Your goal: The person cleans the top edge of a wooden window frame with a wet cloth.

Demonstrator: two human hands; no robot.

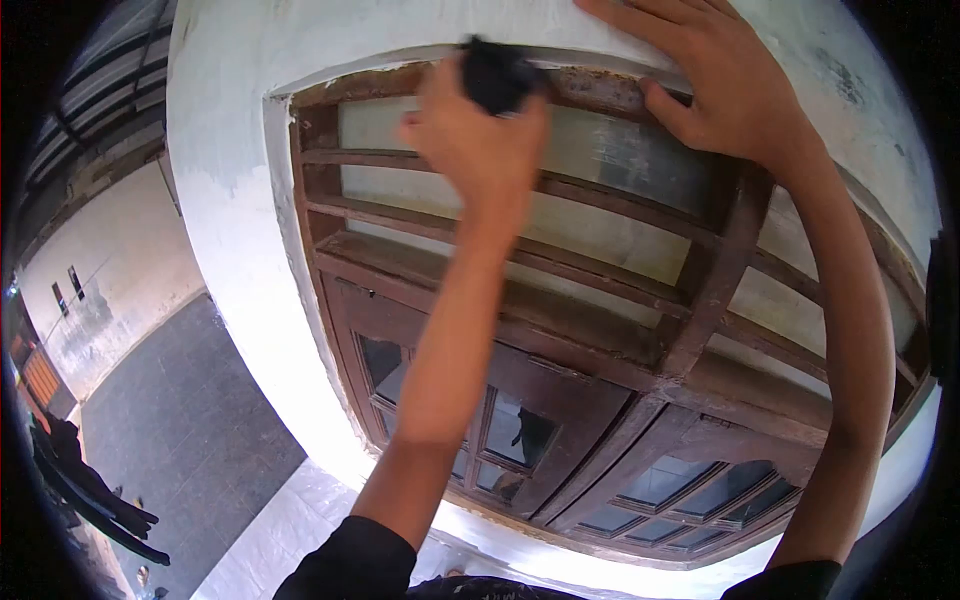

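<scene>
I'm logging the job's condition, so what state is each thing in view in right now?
Left hand: closed around the black object, motion-blurred
Black object: held at the frame's top edge, details blurred
Right hand: open, fingers spread, at the wall above the frame
Brown frame: worn, patchy along the top
Glazed panels: look shut
White wall: patchy, stained in places
Plastic sheet: spread out, wrinkled

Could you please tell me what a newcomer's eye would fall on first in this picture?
Probably the left hand, blurred at the upper middle, gripping a dark black item against the top of the brown wooden frame. Next would come the right hand, spread at the upper right by the frame's top edge, and then the paned shutters below.
</scene>
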